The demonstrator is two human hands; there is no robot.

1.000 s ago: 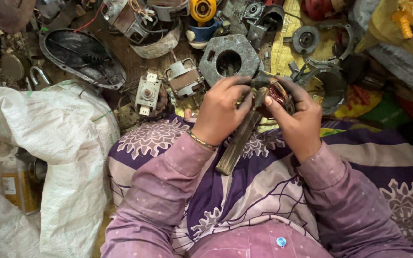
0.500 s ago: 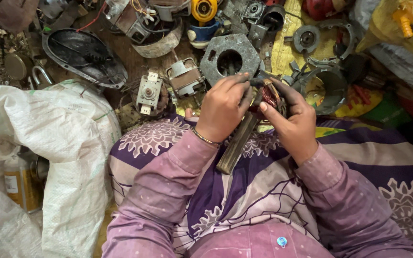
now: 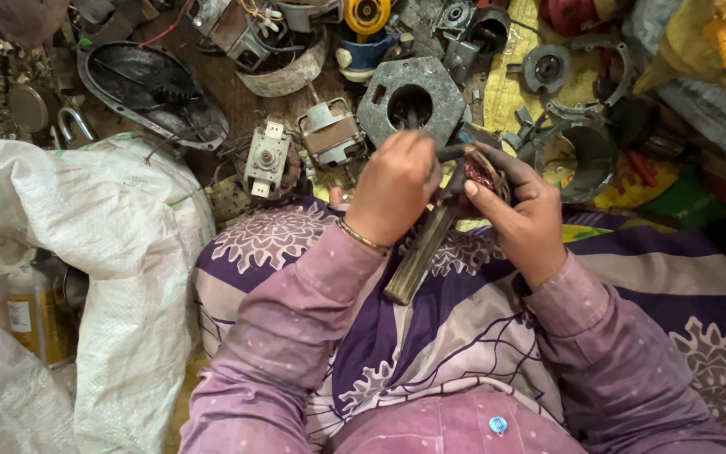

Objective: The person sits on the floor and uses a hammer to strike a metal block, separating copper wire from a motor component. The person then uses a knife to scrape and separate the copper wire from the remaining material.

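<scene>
Big white sack (image 3: 69,252) is lying at left, scrap motor parts are spreading across the far floor, incl. a grey hexagonal plate (image 3: 409,101) w/ a round hole and a small motor (image 3: 331,134) left of it. Person is sitting w/ purple patterned cloth (image 3: 464,336) over the lap. Left hand (image 3: 392,189) is gripping the top of a wooden-handled tool (image 3: 420,252); right hand (image 3: 524,210) is clasping a small copper coil (image 3: 481,172), just above the lap, centre. Tool and coil are meeting between the hands. Tool's long axis is running diagonally: handle end pointing near-left toward the lap, working end far-right into the coil. Risk, I'd judge: tool slipping off the coil and jabbing the right fingers, since they're wrapping close round it.
</scene>
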